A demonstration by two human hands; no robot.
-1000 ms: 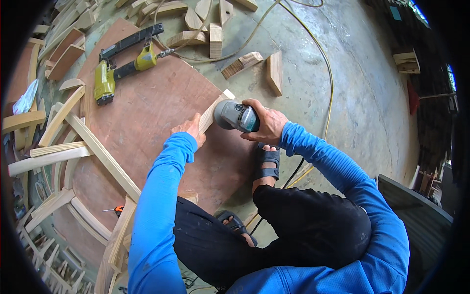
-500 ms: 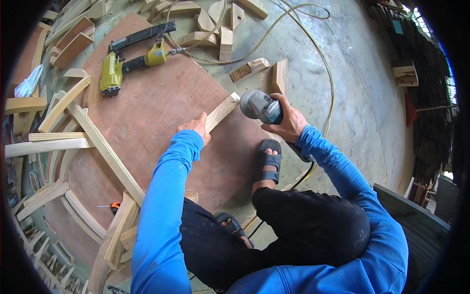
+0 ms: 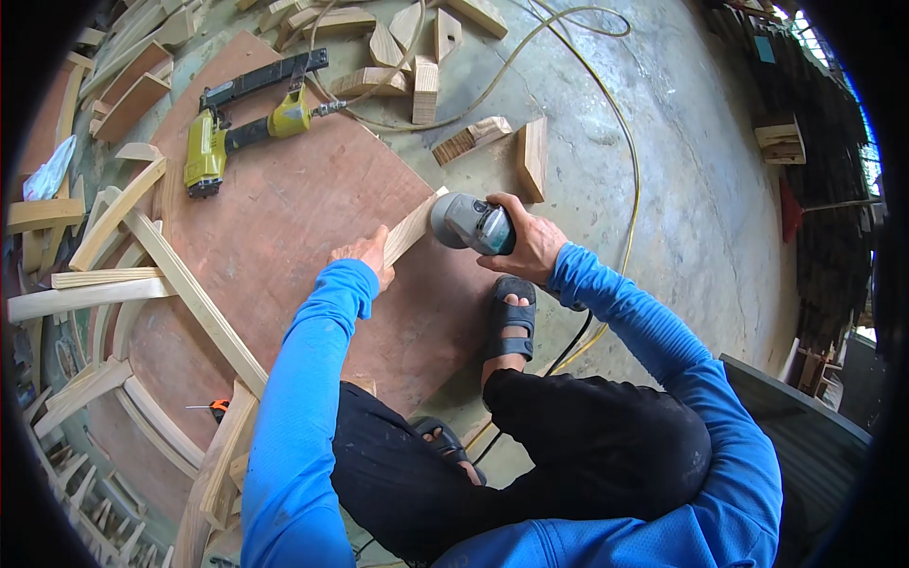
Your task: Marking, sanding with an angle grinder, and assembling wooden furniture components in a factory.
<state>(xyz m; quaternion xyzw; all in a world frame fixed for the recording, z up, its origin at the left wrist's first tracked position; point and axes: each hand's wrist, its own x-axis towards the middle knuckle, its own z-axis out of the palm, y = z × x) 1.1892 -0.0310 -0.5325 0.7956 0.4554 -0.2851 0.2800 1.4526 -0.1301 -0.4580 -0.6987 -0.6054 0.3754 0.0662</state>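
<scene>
My left hand (image 3: pixel 364 256) is closed round the near end of a short pale wooden piece (image 3: pixel 409 231), which points away to the right above a reddish plywood board (image 3: pixel 312 180). My right hand (image 3: pixel 530 239) grips a grey and teal angle grinder (image 3: pixel 476 223) by its body. The grinder's round head lies against or just over the right side of the wood near its far end; I cannot tell whether they touch. Part of the wood's far end is hidden behind the grinder head.
A yellow-green nail gun (image 3: pixel 237 133) rests on the board's far left. Wooden offcuts (image 3: pixel 424 90) are scattered beyond it, along a looping air hose (image 3: pixel 630 180). Curved and straight wooden pieces (image 3: pixel 194 289) pile up at left, near an orange-handled screwdriver (image 3: pixel 219 409). My sandalled foot (image 3: pixel 514 322) stands close by.
The grinder has moved left, and its head now overlaps the wooden piece's far part. My left hand and the wood have shifted slightly left. Both hands keep their hold.
</scene>
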